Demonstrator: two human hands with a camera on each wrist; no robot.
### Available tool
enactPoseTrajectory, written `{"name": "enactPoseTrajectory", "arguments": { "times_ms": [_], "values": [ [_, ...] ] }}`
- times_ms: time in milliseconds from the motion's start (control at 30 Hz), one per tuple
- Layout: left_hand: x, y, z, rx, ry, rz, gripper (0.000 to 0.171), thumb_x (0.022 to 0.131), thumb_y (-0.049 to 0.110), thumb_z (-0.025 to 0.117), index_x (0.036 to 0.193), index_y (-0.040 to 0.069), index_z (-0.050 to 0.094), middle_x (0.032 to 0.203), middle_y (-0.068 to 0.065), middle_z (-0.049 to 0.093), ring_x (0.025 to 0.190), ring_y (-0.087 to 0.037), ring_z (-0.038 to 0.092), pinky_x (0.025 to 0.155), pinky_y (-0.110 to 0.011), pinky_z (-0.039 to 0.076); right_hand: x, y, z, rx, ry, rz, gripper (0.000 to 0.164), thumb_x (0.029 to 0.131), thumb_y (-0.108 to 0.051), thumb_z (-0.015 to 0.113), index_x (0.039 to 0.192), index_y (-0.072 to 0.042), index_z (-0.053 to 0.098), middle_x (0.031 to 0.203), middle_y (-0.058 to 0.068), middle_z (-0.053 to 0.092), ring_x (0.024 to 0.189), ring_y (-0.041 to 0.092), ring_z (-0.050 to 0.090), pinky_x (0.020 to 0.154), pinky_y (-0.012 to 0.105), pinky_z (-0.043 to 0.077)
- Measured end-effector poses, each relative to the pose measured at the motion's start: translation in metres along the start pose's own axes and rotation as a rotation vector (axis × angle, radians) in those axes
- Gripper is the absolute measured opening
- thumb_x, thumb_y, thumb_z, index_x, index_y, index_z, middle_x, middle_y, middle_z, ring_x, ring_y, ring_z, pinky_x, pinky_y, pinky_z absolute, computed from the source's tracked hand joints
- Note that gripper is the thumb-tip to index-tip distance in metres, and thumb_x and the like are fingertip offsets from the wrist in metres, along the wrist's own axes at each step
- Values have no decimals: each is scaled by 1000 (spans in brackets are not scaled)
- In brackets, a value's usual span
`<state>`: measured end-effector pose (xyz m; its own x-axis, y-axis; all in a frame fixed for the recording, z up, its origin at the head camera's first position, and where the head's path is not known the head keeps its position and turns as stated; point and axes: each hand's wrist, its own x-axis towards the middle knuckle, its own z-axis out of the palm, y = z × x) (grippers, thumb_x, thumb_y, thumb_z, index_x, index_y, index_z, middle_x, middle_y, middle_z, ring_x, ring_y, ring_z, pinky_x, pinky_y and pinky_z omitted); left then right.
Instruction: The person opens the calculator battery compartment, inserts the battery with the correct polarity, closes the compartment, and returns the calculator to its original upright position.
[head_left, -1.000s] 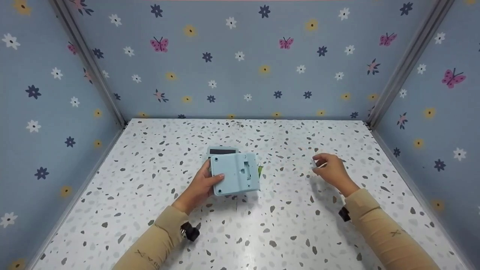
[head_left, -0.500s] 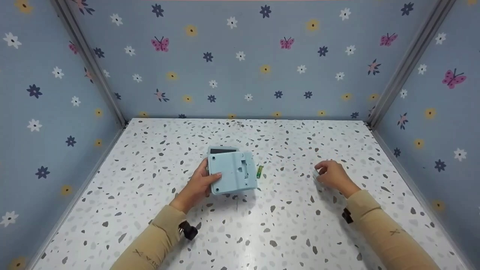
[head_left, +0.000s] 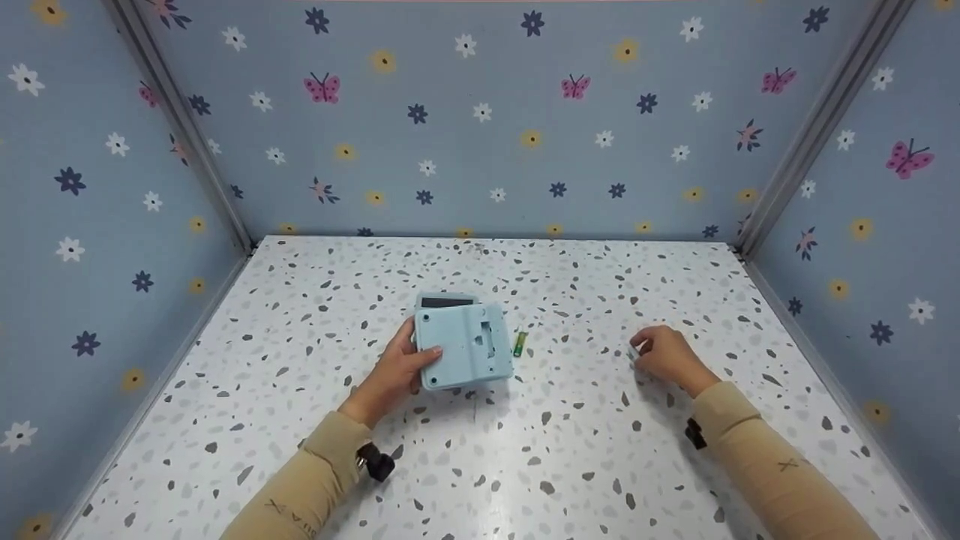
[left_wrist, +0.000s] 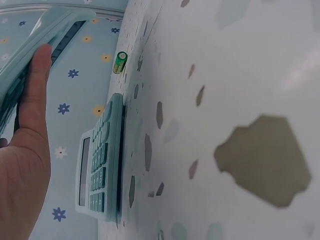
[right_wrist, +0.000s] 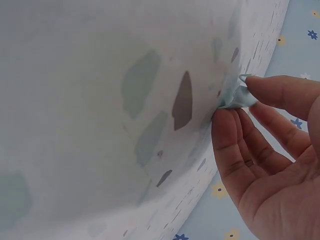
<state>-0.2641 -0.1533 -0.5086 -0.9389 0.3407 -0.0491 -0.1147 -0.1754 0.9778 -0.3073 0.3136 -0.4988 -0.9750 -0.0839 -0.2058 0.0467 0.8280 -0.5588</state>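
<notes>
My left hand (head_left: 401,367) grips a light-blue calculator (head_left: 457,349) with its back turned up, thumb across the back. Its battery compartment (head_left: 486,340) is uncovered, and its button side faces down. On the table under and behind it lies a second light-blue calculator (left_wrist: 102,160), buttons up; the head view shows only its display end (head_left: 446,301). A green battery (head_left: 520,344) rests on the table just right of the held calculator. Farther right, my right hand (head_left: 667,356) pinches a small light-blue plastic piece (right_wrist: 237,95), like a battery cover, between thumb and fingertips, close to the tabletop.
The white speckled table (head_left: 570,465) is bounded by flowered blue panels (head_left: 480,112) at the back and both sides. Metal posts (head_left: 817,127) stand at the back corners. A small black camera (head_left: 377,463) is strapped at each wrist.
My right hand has lowered toward the table and slightly nearer me with the small piece. The left hand has shifted the calculator a little left, uncovering the battery.
</notes>
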Motion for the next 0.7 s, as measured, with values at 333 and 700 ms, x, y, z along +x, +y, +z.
{"name": "enactPoseTrajectory", "arguments": {
  "times_ms": [333,700],
  "values": [
    [-2,1,1,-8,-9,-1,85,109,8,61,175,19,8,175,-21,36,141,-29,62,108,-43,61,2,3,3,-12,-19,-14,42,92,-2,71,133,9,70,118,27,70,97,29,66,81,39,59],
    [-3,0,-1,-6,-5,15,84,110,7,59,175,18,7,172,-25,39,132,-29,69,104,-44,63,0,3,2,9,-40,-3,44,95,-3,71,138,8,67,121,28,69,94,26,65,78,35,57]
  ]
}}
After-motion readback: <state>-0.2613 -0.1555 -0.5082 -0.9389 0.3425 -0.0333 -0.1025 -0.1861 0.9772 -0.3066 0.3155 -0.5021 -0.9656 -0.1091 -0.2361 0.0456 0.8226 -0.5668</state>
